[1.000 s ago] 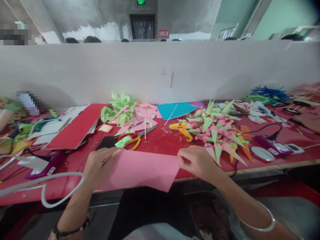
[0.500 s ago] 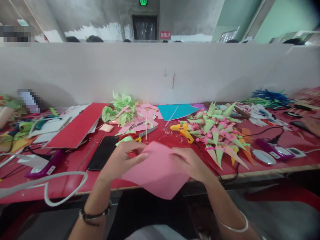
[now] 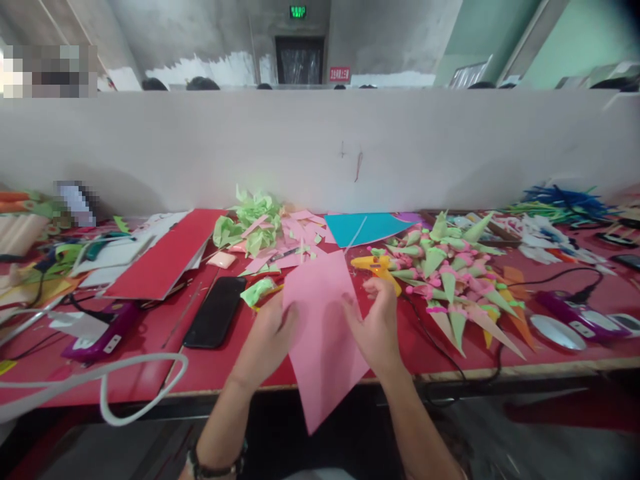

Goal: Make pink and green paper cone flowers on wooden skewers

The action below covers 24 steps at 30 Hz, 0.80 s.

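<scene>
So the pink paper point(image 3: 323, 333) is up between both hands, over the front edge of the red counter point(image 3: 280, 373). Left hand's point(image 3: 273, 333) fingers are gripping its left side, and the right hand's point(image 3: 373, 320) thumb is against the other side with its fingers curled. Yellow glue gun point(image 3: 375, 265) sits just beyond the right fingers, black phone point(image 3: 215, 312) left of the left ones.

Grey wall point(image 3: 215, 40), dark door point(image 3: 300, 61), green sign point(image 3: 298, 12).
</scene>
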Tool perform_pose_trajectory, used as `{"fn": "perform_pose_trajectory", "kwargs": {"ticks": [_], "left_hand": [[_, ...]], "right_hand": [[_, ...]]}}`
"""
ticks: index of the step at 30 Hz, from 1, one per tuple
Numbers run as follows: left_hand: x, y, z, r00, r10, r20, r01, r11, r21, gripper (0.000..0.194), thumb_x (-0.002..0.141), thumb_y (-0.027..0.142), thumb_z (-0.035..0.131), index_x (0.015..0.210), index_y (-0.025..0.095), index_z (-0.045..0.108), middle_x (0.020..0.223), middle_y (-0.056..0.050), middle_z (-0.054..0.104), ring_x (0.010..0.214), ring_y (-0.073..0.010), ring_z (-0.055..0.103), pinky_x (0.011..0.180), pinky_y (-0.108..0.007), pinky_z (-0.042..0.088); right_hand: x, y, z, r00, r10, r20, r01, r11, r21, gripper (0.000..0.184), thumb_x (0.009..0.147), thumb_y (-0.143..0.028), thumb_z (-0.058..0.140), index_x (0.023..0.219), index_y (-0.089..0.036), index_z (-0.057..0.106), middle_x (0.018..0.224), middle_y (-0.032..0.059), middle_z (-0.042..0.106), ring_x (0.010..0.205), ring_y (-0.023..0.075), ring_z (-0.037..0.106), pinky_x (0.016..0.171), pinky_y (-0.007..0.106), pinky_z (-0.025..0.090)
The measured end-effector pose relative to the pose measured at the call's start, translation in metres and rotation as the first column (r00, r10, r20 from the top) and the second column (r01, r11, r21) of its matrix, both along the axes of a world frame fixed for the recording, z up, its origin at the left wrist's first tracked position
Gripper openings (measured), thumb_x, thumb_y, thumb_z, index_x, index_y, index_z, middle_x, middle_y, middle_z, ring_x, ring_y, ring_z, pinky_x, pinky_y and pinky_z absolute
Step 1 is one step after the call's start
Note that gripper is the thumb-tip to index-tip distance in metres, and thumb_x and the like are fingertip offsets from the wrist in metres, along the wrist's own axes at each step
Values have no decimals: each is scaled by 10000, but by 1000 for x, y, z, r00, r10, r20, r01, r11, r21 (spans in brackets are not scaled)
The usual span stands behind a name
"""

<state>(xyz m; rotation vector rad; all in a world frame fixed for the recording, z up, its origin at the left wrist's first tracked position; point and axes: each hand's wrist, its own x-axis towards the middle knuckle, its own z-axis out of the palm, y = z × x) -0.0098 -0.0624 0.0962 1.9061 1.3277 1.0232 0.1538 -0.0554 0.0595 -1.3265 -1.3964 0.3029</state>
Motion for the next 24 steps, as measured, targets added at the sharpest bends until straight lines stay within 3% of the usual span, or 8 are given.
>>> {"fn": "perform_pose_trajectory", "kwargs": {"ticks": [2, 5, 7, 10, 15, 17, 19, 24], "left_hand": [[9, -2, 0, 998, -63, -17, 64, 995, 79, 252, 826, 192, 376, 1041, 158, 502, 1005, -84, 565, 977, -196, 507, 854, -342, 411], [18, -8, 0, 978, -209, -19, 210, 973, 96, 447, 737, 166, 501, 1166, 179, 375, 1127, -106, 477, 1046, -206, 461, 886, -347, 402], [20, -10, 1, 959, -283, 30, 282, 959, 35, 505, 696, 166, 547, 1151, 181, 327, 1070, -95, 481, 948, -182, 508, 803, -310, 454], [19, -11, 5, 932, -344, 111, 351, 935, -50, 376, 692, 192, 564, 1004, 190, 354, 919, -45, 505, 783, -137, 536, 686, -259, 480], [15, -9, 5, 923, -360, 132, 372, 925, -78, 511, 629, 222, 656, 1052, 200, 369, 1008, -65, 508, 871, -173, 534, 727, -284, 476], [14, -9, 3, 912, -375, 167, 388, 920, -54, 509, 636, 231, 656, 1065, 203, 385, 1039, -72, 513, 908, -186, 536, 745, -287, 478], [13, -9, 0, 919, -356, 170, 359, 933, 10, 429, 676, 255, 619, 1053, 200, 421, 1049, -76, 524, 944, -198, 529, 774, -297, 471], [4, -6, -5, 987, -153, 56, 143, 977, 160, 256, 795, 238, 454, 1038, 183, 513, 1057, -81, 572, 957, -197, 533, 834, -325, 436]], "right_hand": [[-8, -6, 7, 969, 245, -24, -245, 969, -31, 208, 746, -334, 530, 867, -194, 433, 884, 61, 467, 836, 174, 477, 775, 346, 421], [-14, -15, 15, 831, 509, -226, -542, 832, -119, 238, 755, -371, 527, 913, -222, 429, 871, 33, 492, 767, 142, 517, 705, 295, 461], [-14, -17, 15, 747, 558, -362, -632, 765, -126, 296, 740, -422, 540, 953, -243, 438, 882, 26, 518, 780, 147, 541, 706, 297, 474], [-7, -16, 10, 642, 605, -470, -720, 686, -101, 349, 708, -481, 560, 967, -265, 473, 899, 27, 543, 822, 169, 561, 722, 316, 485], [0, -13, 11, 558, 649, -517, -778, 626, -54, 395, 649, -513, 607, 944, -262, 528, 923, 26, 544, 806, 173, 564, 726, 328, 487], [-2, -14, 13, 574, 644, -506, -769, 637, -61, 390, 647, -504, 611, 940, -257, 544, 939, 29, 545, 808, 173, 564, 732, 326, 486], [-6, -17, 15, 641, 592, -489, -712, 697, -90, 340, 671, -468, 597, 927, -248, 562, 941, 34, 559, 822, 178, 568, 724, 317, 489], [-7, -18, 24, 827, 386, -409, -489, 853, -184, 253, 787, -354, 464, 951, -196, 575, 827, 45, 625, 789, 182, 591, 657, 288, 489]]}}
